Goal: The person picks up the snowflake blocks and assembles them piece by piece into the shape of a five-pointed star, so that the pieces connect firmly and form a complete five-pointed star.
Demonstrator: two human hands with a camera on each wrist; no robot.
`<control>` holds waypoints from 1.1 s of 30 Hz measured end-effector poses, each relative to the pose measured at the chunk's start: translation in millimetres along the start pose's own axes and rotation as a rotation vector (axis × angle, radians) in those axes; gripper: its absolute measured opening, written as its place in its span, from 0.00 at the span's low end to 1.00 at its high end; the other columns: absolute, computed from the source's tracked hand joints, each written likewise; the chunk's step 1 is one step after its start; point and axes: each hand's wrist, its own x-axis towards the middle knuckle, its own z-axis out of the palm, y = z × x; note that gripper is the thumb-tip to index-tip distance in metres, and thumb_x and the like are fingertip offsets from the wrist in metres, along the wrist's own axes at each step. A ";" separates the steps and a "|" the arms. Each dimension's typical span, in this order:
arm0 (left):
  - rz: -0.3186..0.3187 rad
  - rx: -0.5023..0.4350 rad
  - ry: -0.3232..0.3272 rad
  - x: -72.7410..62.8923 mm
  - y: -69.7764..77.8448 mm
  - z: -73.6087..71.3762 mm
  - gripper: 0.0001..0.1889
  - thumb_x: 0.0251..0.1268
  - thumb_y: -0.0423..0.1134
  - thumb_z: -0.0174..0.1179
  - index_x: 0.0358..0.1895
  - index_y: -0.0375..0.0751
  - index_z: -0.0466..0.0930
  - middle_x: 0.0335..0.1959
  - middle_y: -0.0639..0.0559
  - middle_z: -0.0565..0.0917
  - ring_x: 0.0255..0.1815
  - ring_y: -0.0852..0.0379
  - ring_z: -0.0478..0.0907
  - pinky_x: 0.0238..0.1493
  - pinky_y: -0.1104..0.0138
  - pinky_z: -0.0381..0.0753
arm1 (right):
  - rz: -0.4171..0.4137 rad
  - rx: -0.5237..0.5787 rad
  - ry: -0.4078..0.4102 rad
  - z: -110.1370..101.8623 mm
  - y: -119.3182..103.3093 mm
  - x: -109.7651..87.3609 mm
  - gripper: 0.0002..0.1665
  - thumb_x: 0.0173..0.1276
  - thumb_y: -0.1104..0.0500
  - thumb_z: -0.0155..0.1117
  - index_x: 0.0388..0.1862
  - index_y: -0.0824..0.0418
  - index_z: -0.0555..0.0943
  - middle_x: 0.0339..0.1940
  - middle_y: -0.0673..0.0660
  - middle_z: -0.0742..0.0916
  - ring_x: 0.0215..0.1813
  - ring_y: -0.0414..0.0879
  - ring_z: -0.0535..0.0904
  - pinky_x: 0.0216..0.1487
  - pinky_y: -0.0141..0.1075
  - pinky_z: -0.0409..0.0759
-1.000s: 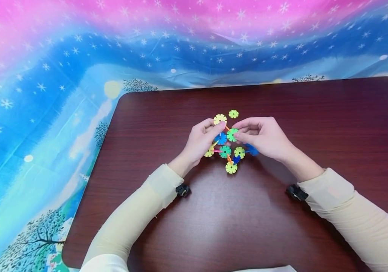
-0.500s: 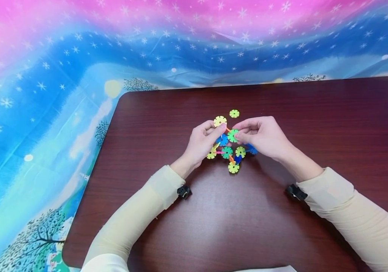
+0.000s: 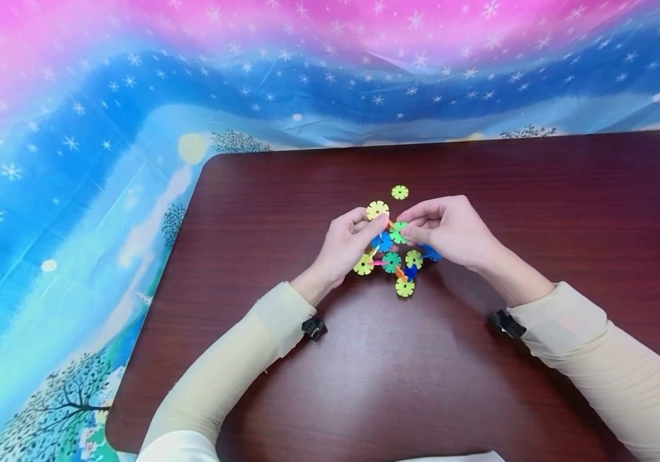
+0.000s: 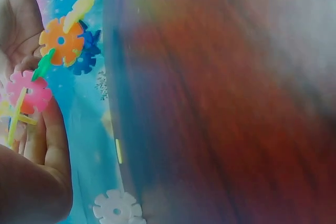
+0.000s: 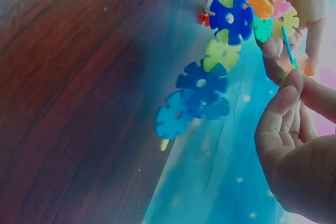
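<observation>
Both hands hold one chain of linked snowflake discs, raised above the table in the head view. With thumb and fingers, my left hand (image 3: 348,242) grips it just below a pale yellow disc (image 3: 373,206). A light green disc (image 3: 396,237) is pinched between my right thumb and fingers; my right hand (image 3: 450,230) faces the left one. Below hang a blue disc (image 3: 384,247), a darker green disc (image 3: 388,266) and several yellow-green ones. The right wrist view shows a dark blue disc (image 5: 241,19) and a light blue disc (image 5: 170,121) trailing off. Orange disc (image 4: 51,41) and pink disc (image 4: 37,100) appear in the left wrist view.
A loose yellow-green disc (image 3: 395,193) lies on the dark wooden table (image 3: 284,186) beyond the hands. A snowflake-patterned cloth (image 3: 307,96) hangs behind and to the left of the table. Something white (image 3: 451,458) shows at the bottom edge.
The linked discs have shifted slightly right and toward me in the head view, with the left hand following. Both hands keep their grips; the loose disc stays on the table.
</observation>
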 end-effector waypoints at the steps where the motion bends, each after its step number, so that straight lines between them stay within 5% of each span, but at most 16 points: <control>1: 0.006 -0.001 0.001 0.0 0.1 0.1 0.13 0.78 0.44 0.62 0.37 0.38 0.78 0.17 0.52 0.74 0.17 0.57 0.62 0.21 0.68 0.61 | -0.004 -0.001 0.004 0.2 0.0 0.4 0.18 0.71 0.60 0.72 0.56 0.66 0.86 0.40 0.61 0.90 0.41 0.51 0.91 0.43 0.37 0.87; 11: -0.027 -0.018 0.035 3.0 7.6 -11.0 0.15 0.77 0.47 0.62 0.39 0.37 0.81 0.17 0.49 0.75 0.18 0.56 0.68 0.25 0.67 0.68 | -0.009 -0.001 0.001 -6.2 -4.1 8.8 0.21 0.72 0.50 0.73 0.57 0.59 0.86 0.45 0.58 0.91 0.44 0.52 0.89 0.48 0.39 0.86; 16: -0.086 -0.131 0.029 5.4 12.8 -23.1 0.18 0.77 0.48 0.62 0.43 0.33 0.79 0.26 0.45 0.86 0.33 0.50 0.90 0.43 0.62 0.88 | -0.027 -0.013 0.081 -14.2 -5.6 11.2 0.23 0.76 0.47 0.67 0.60 0.60 0.85 0.48 0.56 0.90 0.47 0.46 0.87 0.49 0.33 0.84; 21: -0.110 -0.140 0.041 4.1 13.7 -42.2 0.17 0.78 0.49 0.61 0.40 0.35 0.79 0.29 0.43 0.87 0.39 0.44 0.91 0.51 0.57 0.87 | -0.028 -0.062 0.120 -16.2 1.0 21.8 0.21 0.77 0.48 0.65 0.59 0.60 0.85 0.47 0.54 0.90 0.48 0.47 0.84 0.49 0.35 0.81; 28: -0.154 -0.073 -0.005 -10.8 10.8 -70.6 0.18 0.78 0.50 0.61 0.39 0.36 0.78 0.32 0.41 0.87 0.38 0.44 0.91 0.55 0.59 0.83 | -0.063 -0.269 -0.031 -2.0 9.5 51.8 0.18 0.76 0.48 0.67 0.56 0.57 0.87 0.50 0.53 0.89 0.49 0.50 0.82 0.51 0.46 0.78; 33: -0.195 -0.007 -0.020 -26.2 9.7 -90.3 0.18 0.78 0.50 0.61 0.37 0.37 0.78 0.25 0.49 0.83 0.30 0.53 0.88 0.47 0.65 0.81 | -0.118 -0.424 -0.155 19.2 6.5 72.5 0.16 0.75 0.49 0.66 0.54 0.55 0.88 0.35 0.54 0.89 0.35 0.50 0.80 0.46 0.46 0.75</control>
